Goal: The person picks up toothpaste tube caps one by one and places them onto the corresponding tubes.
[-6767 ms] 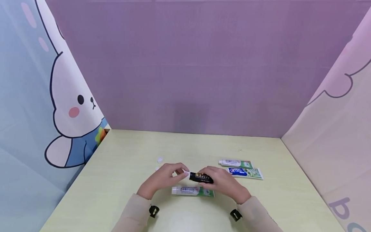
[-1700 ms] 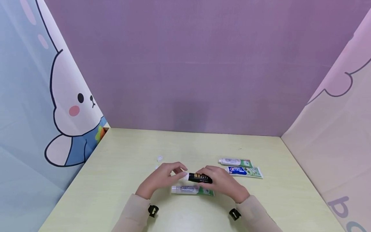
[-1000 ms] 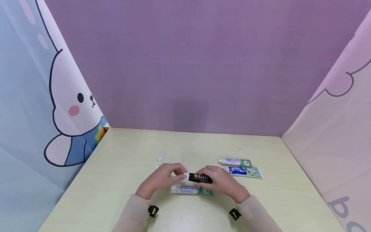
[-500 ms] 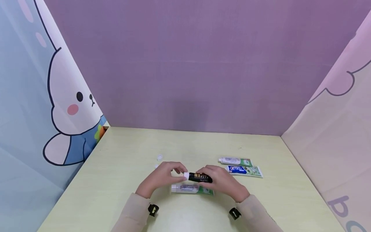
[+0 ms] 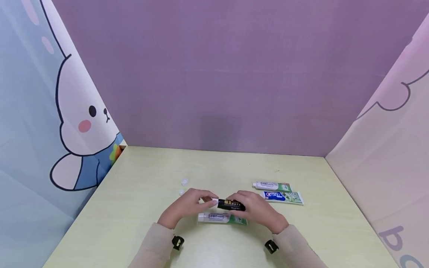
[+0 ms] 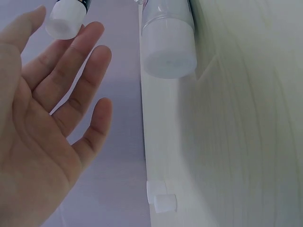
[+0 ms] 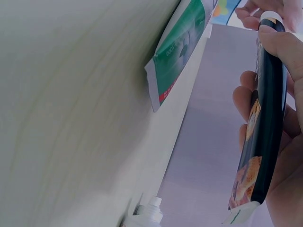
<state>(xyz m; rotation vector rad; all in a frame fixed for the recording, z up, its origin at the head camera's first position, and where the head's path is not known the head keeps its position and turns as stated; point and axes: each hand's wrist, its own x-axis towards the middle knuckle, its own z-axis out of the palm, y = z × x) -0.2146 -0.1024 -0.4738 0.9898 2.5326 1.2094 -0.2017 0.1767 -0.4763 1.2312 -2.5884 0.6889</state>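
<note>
My right hand [image 5: 256, 208] grips a black toothpaste tube [image 5: 229, 204] with gold lettering, held above the table; its crimped end shows in the right wrist view. The thumb and a finger of my left hand [image 5: 187, 204] pinch the tube's white cap [image 6: 66, 20], the other fingers spread loosely. In the head view the left thumb covers most of the cap. Just below lies a white-and-green toothpaste tube [image 5: 216, 217], its white cap [image 6: 169, 49] on and pointing left.
To the right lie a smaller white-and-green tube [image 5: 271, 186] and a blue-and-green tube [image 5: 283, 197]. The smaller tube's nozzle looks uncapped. Two small white caps [image 5: 184, 182] sit left of centre, beyond my left hand. A purple panel [image 5: 214, 82] rises behind the table [image 5: 151, 167].
Half a second ago the white cap was in full sight beside the left fingertips; now they close over it. Across the frames the right hand keeps its hold on the black tube.
</note>
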